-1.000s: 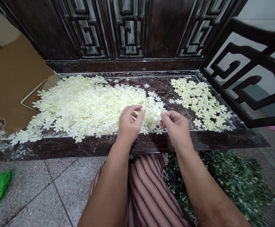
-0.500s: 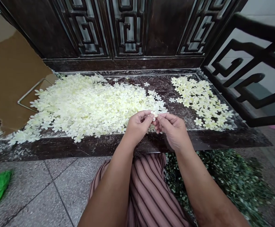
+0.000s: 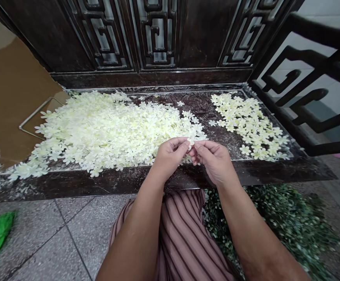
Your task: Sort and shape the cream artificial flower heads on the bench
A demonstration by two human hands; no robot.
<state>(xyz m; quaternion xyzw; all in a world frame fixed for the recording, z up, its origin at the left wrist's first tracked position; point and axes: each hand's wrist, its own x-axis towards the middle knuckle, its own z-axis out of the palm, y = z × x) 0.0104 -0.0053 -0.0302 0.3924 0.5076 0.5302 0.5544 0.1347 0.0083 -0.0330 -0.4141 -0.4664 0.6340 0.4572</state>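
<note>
A large heap of small cream-white artificial flowers point(image 3: 108, 128) covers the left and middle of a dark wooden bench seat point(image 3: 164, 179). A smaller, flatter group of the same flowers point(image 3: 247, 125) lies at the right. My left hand point(image 3: 170, 156) and my right hand point(image 3: 213, 160) meet over the front edge of the big heap, fingertips pinched together on one small white flower point(image 3: 191, 142) held between them.
The bench's carved dark back point(image 3: 155, 35) and armrest point(image 3: 310, 89) rise behind and to the right. Brown cardboard point(image 3: 12, 101) with a metal wire frame point(image 3: 38, 117) lies at the left. A pile of green leaves point(image 3: 278, 222) sits on the tiled floor by my striped lap point(image 3: 181, 234).
A second ago my hands were apart, the left one picking at the heap. They have come together and both now pinch one flower; since half a second ago they have hardly moved.
</note>
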